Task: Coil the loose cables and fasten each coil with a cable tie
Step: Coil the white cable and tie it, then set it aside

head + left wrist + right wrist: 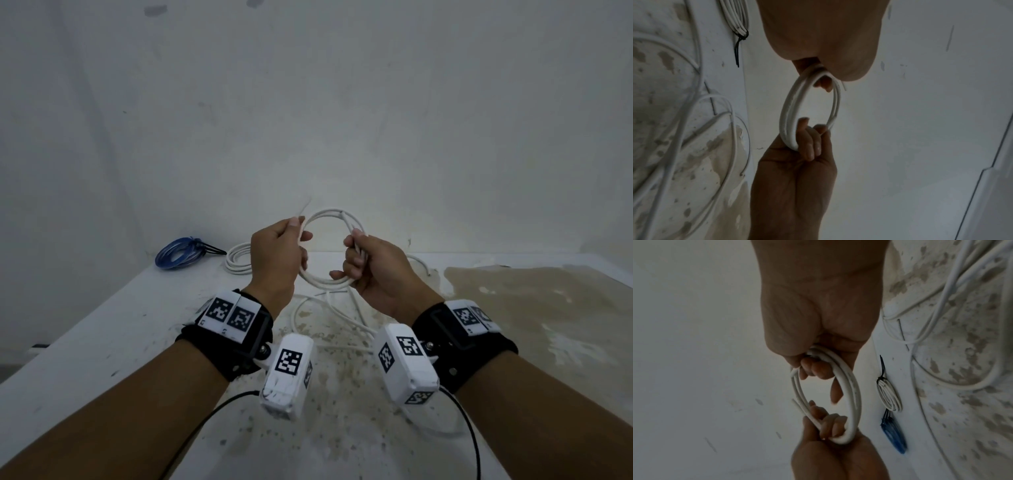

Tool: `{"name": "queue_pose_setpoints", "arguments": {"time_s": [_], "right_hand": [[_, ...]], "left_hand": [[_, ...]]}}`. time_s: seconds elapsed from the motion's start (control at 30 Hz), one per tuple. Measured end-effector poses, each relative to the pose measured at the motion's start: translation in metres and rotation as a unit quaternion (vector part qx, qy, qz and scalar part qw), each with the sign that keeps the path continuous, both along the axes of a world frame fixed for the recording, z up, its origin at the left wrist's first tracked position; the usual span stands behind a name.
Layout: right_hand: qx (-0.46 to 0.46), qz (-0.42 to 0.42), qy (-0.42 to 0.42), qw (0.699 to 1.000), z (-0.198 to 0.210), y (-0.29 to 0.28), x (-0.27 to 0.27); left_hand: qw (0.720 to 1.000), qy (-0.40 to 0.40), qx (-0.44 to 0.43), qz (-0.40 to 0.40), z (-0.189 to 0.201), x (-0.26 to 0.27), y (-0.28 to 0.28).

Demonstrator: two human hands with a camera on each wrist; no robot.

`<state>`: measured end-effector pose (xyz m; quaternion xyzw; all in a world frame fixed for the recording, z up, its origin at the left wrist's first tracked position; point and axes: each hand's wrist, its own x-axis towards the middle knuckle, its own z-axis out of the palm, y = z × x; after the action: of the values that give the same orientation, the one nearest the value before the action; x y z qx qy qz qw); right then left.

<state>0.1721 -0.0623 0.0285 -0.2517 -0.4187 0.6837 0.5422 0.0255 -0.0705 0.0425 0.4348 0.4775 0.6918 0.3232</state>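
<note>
left hand (275, 255): raised, fingers curled | right hand (371, 265): raised, fingers curled

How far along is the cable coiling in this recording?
Done: a blue coil and a white coil lie at the table's far edge, each cinched with a black tie. In hand: the left hand and right hand grip a third white coil, with no fastened tie visible. Left: loose white cable lies uncoiled on the table.

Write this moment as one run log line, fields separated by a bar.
stage: coiling | left hand: grips white coil | right hand: grips same coil | done: blue coil tied, on table
</note>
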Motion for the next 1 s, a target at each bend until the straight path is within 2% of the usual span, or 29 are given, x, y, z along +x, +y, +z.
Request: {"name": "queue_pose_setpoints", "arguments": {"time_s": [0.13,0.3,0.5,0.67,0.77,0.9,1.0], "right_hand": [[0.017,0.001,-0.04,0.999,0.005,0.003,-0.001],[0.074,0.029,-0.131,0.988,0.024,0.01,0.009],[0.049,0.043,-0.148,0.987,0.022,0.015,0.015],[0.071,0.029,-0.21,0.975,0.023,0.015,0.012],[0.065,0.006,-0.191,0.979,0.022,0.015,0.007],[0.048,0.009,-0.145,0.988,0.011,0.01,0.0],[0.044,0.003,-0.155,0.987,0.005,0.006,-0.001]], "left_hand": [[1.0,0.028,0.005,-0.001,-0.002,0.0,0.0],[0.999,0.042,0.011,0.0,-0.003,0.0,0.001],[0.997,0.076,0.03,0.012,-0.006,0.001,0.004],[0.997,0.074,0.014,0.006,-0.008,0.002,0.003],[0.999,0.039,0.015,-0.007,0.0,0.005,0.001],[0.998,0.046,0.021,0.025,0.005,0.006,0.002],[0.993,0.108,0.013,0.036,0.005,0.004,0.002]]}}
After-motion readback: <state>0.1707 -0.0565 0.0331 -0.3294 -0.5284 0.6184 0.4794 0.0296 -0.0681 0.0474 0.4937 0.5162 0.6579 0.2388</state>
